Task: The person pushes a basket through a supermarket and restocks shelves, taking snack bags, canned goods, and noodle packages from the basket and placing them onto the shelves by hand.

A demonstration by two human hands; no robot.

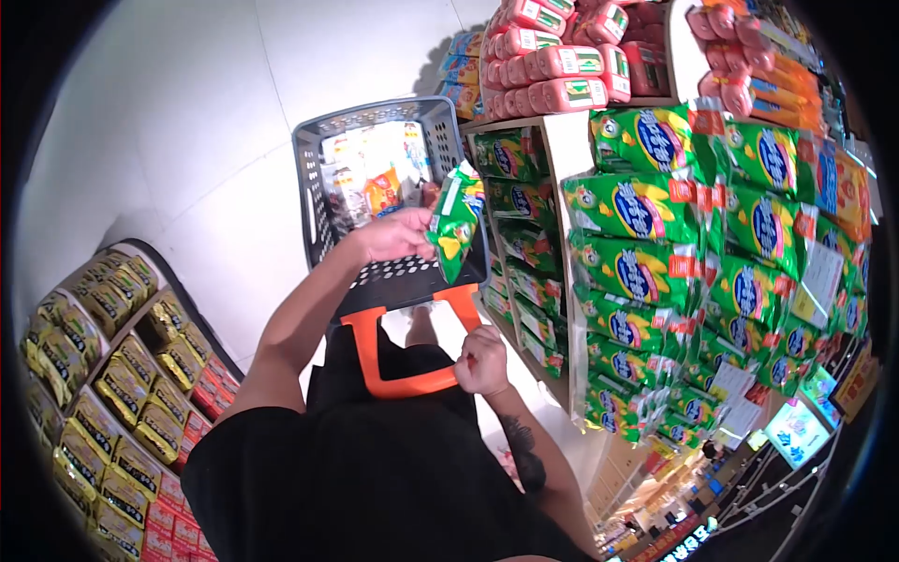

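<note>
Holding a green packet [456, 225] in the left grip [403, 234], pinched at its left edge between thumb and fingers. Keeping it tilted, top leaning to the right, with a yellow and blue print in sight. Showing it across the right side of a dark, perforated basket [304, 155], near the rim, though too hard to tell how high above. Reaching across the basket's near part with the left forearm. Seeing inside the basket, beyond the grip, an orange packet [382, 192] and some white and mixed packaging [375, 145], partly blurred by glare. Resting the right grip [483, 361] with fingers curled closed at the right corner of an orange handle [412, 386], on the basket's near side. Wearing a black top [365, 487], with a dark tattoo [524, 454] on the right forearm. Finding just right of the basket a display shelf [567, 150], stacked with more green packs [646, 140] in columns, similar in look to the one in hand. Spotting pink bottles [562, 66] piled at the far end. Passing over a pale tiled floor [187, 122] to the left, then to another shelf [201, 323] filled with gold packs [122, 384] and red packs [215, 384].
</note>
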